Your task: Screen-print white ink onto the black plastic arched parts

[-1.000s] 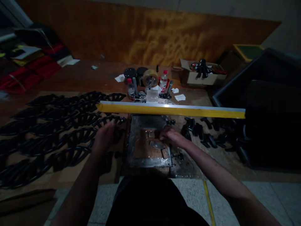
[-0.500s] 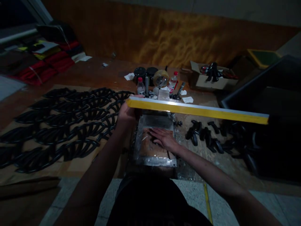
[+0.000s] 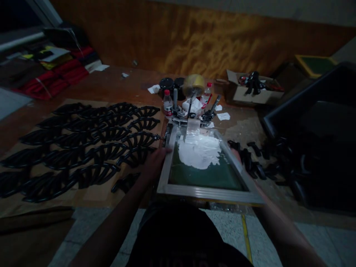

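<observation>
Nearest the person, one metal screen-printing frame (image 3: 200, 191) lies over the middle of the surface (image 3: 111, 83), a single patch of white paste (image 3: 198, 154) spread on its green mesh. I see the left hand (image 3: 159, 157) against its left rail and the right hand (image 3: 236, 155) partly hidden at the right; whether either grips, I cannot tell. Rows of black slatted pieces (image 3: 91, 148), overlapping too much to count, fill the left. Beyond stand two red-capped bottles (image 3: 167, 104), two dark jars (image 3: 166, 84), one open carton (image 3: 250, 95) and, farthest right, one yellow-edged green panel (image 3: 317, 66).
</observation>
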Demonstrator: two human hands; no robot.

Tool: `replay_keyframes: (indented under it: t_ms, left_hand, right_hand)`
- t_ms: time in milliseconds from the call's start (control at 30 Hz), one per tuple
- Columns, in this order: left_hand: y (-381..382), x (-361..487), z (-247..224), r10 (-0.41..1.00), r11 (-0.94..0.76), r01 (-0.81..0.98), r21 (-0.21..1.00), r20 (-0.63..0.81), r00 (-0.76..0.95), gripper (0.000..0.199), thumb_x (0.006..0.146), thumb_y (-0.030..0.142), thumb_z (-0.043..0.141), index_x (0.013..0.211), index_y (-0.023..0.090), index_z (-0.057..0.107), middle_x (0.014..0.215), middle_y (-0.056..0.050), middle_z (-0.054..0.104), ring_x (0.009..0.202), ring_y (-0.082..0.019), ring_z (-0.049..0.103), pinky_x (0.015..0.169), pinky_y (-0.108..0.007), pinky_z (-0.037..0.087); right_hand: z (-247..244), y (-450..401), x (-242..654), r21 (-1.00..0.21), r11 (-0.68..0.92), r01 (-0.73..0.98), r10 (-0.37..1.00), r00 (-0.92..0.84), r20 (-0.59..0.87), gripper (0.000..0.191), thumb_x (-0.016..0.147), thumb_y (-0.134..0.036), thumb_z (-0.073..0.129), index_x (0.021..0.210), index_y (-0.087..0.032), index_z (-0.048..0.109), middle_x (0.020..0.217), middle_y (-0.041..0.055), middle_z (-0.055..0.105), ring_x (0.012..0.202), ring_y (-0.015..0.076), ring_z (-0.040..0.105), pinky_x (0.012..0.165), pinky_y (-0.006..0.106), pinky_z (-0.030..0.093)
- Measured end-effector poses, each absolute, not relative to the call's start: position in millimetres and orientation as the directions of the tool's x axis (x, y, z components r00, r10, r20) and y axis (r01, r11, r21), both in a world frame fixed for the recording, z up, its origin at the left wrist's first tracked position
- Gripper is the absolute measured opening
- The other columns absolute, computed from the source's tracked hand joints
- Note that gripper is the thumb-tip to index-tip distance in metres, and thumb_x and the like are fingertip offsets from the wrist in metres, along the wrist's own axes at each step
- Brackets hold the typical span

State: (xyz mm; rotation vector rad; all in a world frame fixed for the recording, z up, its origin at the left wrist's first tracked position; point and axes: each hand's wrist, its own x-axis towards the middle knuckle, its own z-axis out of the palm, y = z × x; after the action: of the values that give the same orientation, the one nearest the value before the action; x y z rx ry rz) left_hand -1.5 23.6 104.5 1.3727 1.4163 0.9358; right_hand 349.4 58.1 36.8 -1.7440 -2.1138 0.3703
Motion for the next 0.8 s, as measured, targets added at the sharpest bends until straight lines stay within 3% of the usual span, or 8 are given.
replay_keyframes:
  t_ms: [100, 167, 233, 367, 467, 567, 667, 800]
  left_hand:
    - [7.8, -3.8, 58.7, 0.965, 0.207, 0.318, 0.925, -0.246, 0.087, 0.054, 0.088, 0.047, 0.049, 0.13, 0.016, 0.058, 0.102, -0.008, 0.07, 0.093, -0.025, 0.065, 0.082, -0.036, 0.053]
    - [4.7, -3.0, 31.6, 0.951, 0.246, 0.346, 0.905, -0.295, 0.097, 0.064, 0.087, 0.044, 0.051, 0.144, 0.014, 0.046, 0.096, -0.008, 0.069, 0.086, -0.024, 0.065, 0.078, -0.036, 0.053]
    - [6.0, -2.0, 12.3, 0.95, 0.235, 0.394, 0.889, -0.296, 0.102, 0.067, 0.088, 0.042, 0.052, 0.148, 0.014, 0.041, 0.094, -0.008, 0.068, 0.086, -0.024, 0.065, 0.08, -0.036, 0.052]
    - [12.0, -2.3, -3.6, 0.938, 0.242, 0.449, 0.86, -0.326, 0.118, 0.065, 0.088, 0.041, 0.053, 0.147, 0.014, 0.043, 0.098, -0.01, 0.069, 0.089, -0.025, 0.065, 0.085, -0.041, 0.051]
    - [13.2, -3.1, -6.1, 0.939, 0.244, 0.444, 0.862, -0.324, 0.115, 0.063, 0.088, 0.042, 0.054, 0.144, 0.014, 0.046, 0.11, -0.014, 0.069, 0.097, -0.028, 0.066, 0.09, -0.043, 0.05]
    - [11.9, -2.6, -7.3, 0.945, 0.232, 0.432, 0.872, -0.307, 0.112, 0.06, 0.089, 0.04, 0.053, 0.143, 0.014, 0.048, 0.121, -0.015, 0.067, 0.108, -0.029, 0.064, 0.098, -0.043, 0.047]
    - [10.1, -1.4, -7.5, 0.936, 0.258, 0.436, 0.862, -0.334, 0.107, 0.059, 0.09, 0.039, 0.05, 0.144, 0.014, 0.046, 0.115, -0.014, 0.069, 0.105, -0.028, 0.065, 0.096, -0.041, 0.048]
    - [9.0, -0.5, -5.3, 0.935, 0.266, 0.428, 0.864, -0.34, 0.104, 0.059, 0.09, 0.04, 0.05, 0.143, 0.014, 0.047, 0.104, -0.011, 0.07, 0.096, -0.026, 0.066, 0.089, -0.039, 0.05]
  right_hand:
    - [54.7, 79.8, 351.2, -0.421, 0.098, 0.902, 0.964, 0.019, 0.264, 0.04, 0.095, -0.034, 0.044, 0.126, -0.015, 0.061, 0.124, 0.0204, 0.063, 0.112, 0.0326, 0.06, 0.093, 0.051, 0.048]
    - [67.7, 93.2, 322.7, -0.367, 0.187, 0.911, 0.934, -0.048, 0.355, 0.052, 0.088, -0.034, 0.058, 0.136, -0.014, 0.053, 0.145, 0.02, 0.047, 0.129, 0.0347, 0.046, 0.103, 0.052, 0.041]
    - [80.1, 102.9, 284.4, -0.276, 0.303, 0.912, 0.921, -0.205, 0.333, 0.062, 0.082, -0.03, 0.068, 0.139, -0.014, 0.049, 0.151, 0.0195, 0.04, 0.134, 0.0358, 0.039, 0.106, 0.051, 0.038]
    - [90.0, 99.5, 232.0, -0.181, 0.348, 0.92, 0.935, -0.355, -0.009, 0.029, 0.086, -0.018, 0.059, 0.114, -0.014, 0.064, 0.12, 0.0158, 0.064, 0.11, 0.0293, 0.057, 0.094, 0.038, 0.044]
    - [81.0, 72.0, 230.1, -0.178, 0.39, 0.903, 0.892, -0.419, -0.171, 0.021, 0.087, -0.012, 0.053, 0.102, -0.016, 0.067, 0.104, 0.0118, 0.069, 0.097, 0.0249, 0.062, 0.082, 0.032, 0.046]
    - [72.9, 42.1, 245.6, -0.248, 0.577, 0.779, 0.773, -0.618, -0.143, 0.024, 0.088, -0.009, 0.049, 0.101, -0.016, 0.067, 0.101, 0.0118, 0.069, 0.097, 0.0235, 0.061, 0.082, 0.031, 0.045]
    - [74.2, 34.1, 258.2, -0.34, 0.708, 0.62, 0.627, -0.772, -0.102, 0.023, 0.084, -0.008, 0.053, 0.1, -0.017, 0.068, 0.1, 0.0092, 0.07, 0.096, 0.0219, 0.061, 0.082, 0.03, 0.044]
    - [72.8, 42.1, 255.5, -0.329, 0.662, 0.674, 0.698, -0.714, -0.058, 0.017, 0.081, -0.01, 0.058, 0.092, -0.018, 0.068, 0.092, 0.008, 0.07, 0.091, 0.0227, 0.061, 0.08, 0.031, 0.043]
